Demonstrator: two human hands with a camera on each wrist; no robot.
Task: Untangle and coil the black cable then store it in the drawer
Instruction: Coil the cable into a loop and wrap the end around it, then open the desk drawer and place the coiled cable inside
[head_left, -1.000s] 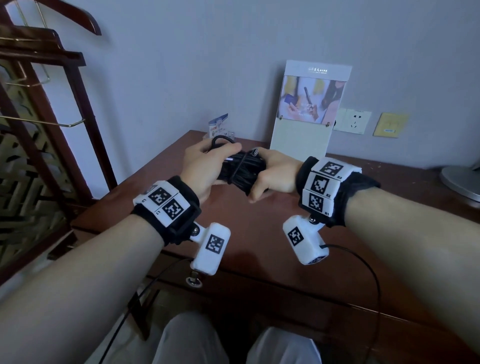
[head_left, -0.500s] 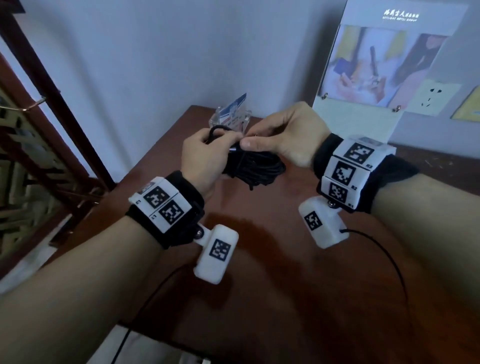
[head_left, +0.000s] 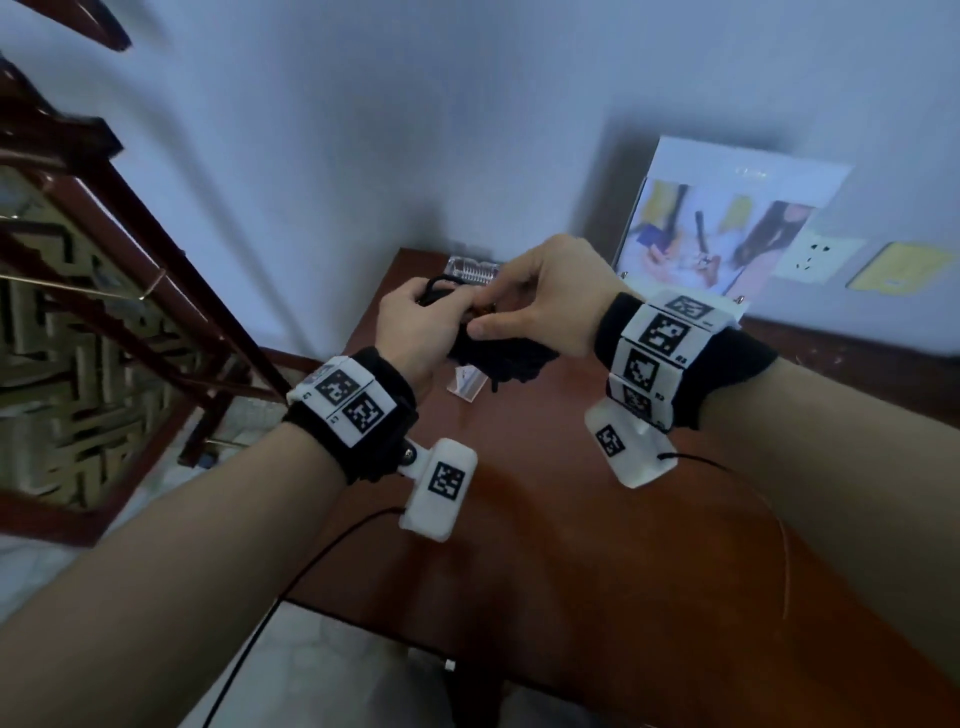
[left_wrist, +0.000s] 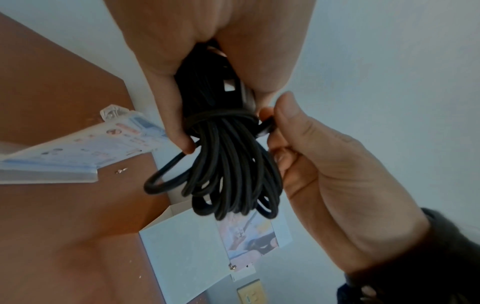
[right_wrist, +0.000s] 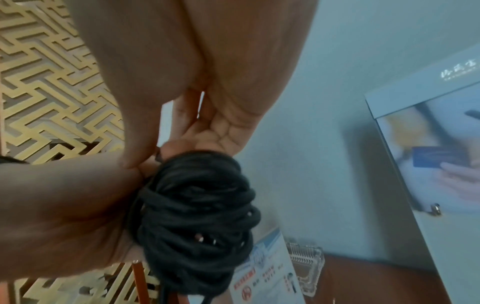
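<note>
black cable coiled, round smooth strands, l hand grip

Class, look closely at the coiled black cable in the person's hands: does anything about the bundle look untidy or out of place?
Yes. On the coiled black cable, one loop sticks out sideways from the bundle, looser than the rest. The left hand grips the bundle; the right hand pinches the cable end at the wrap, apparently unsecured. Nothing looks damaged.

r hand now pinching cable end, hands raised
</note>
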